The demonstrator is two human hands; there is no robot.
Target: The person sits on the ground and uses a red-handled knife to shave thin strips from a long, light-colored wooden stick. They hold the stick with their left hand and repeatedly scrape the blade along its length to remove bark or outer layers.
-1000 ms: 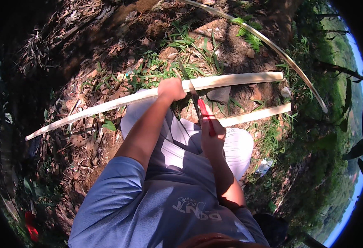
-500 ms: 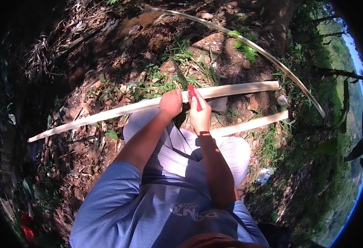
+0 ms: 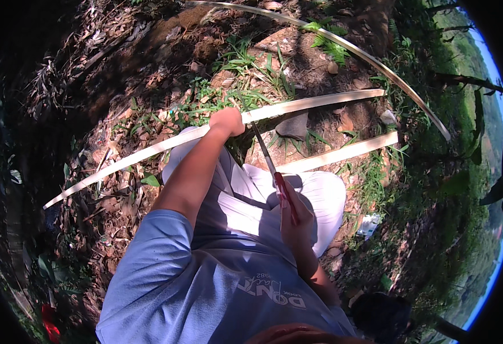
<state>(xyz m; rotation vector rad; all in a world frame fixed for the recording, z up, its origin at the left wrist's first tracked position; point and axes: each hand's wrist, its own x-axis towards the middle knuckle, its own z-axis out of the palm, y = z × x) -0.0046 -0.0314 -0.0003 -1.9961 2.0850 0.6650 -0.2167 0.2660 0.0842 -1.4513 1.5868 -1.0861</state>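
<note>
A long pale wooden strip [image 3: 148, 150] lies slantwise across my front, passing above my lap. My left hand [image 3: 226, 121] is closed around it near its middle, with the thumb side hard to make out. Low by my right thigh, my right hand [image 3: 297, 222] grips the red handle of a hand saw [image 3: 265, 153]. Its narrow dark blade runs up and away from me, and the far part meets the strip just right of my left fist. Whether the teeth have cut into the wood cannot be seen.
A shorter pale strip [image 3: 340, 152] lies on the ground beyond my right knee. Farther off, a long thin strip [image 3: 366, 56] curves across the leaf litter. A grey stone [image 3: 292, 126] sits under the held strip. Grass, ferns and dry leaves surround me; a green slope drops away at right.
My right hand has pulled the saw back toward my body, so more blade shows on my side of the strip. My left hand keeps its grip; the whole view has shifted slightly.
</note>
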